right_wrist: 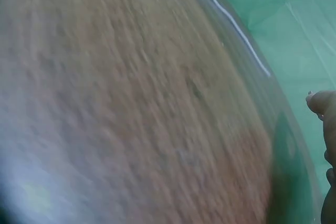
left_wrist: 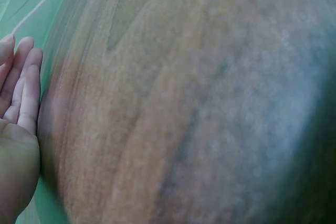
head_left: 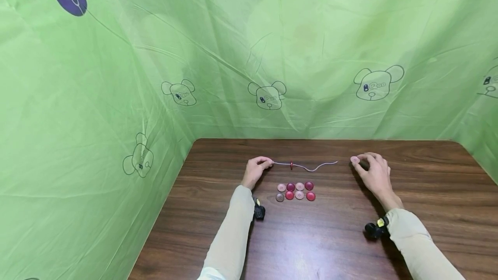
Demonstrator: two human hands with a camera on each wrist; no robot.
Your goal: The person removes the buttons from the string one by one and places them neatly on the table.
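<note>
My left hand [head_left: 255, 171] pinches one end of a pale lilac string [head_left: 319, 168] between thumb and fingertips. A red button [head_left: 291, 165] is threaded partway along it and stands on edge. From there the string runs in a loose wave across the table to its free end. To the right of that end, my right hand [head_left: 375, 175] pinches a light pink button [head_left: 354, 159] between thumb and index finger. In the left wrist view the string [left_wrist: 38, 7] rises taut from the fingertips. The right wrist view shows the thumb, but not the pink button.
Two rows of pink, red and dark buttons [head_left: 299, 195] lie on the brown wooden table [head_left: 311, 237], nearer me than the string. Green printed fabric [head_left: 218, 98] hangs behind the table and along its left side. Each wrist wears a small black camera [head_left: 259, 211].
</note>
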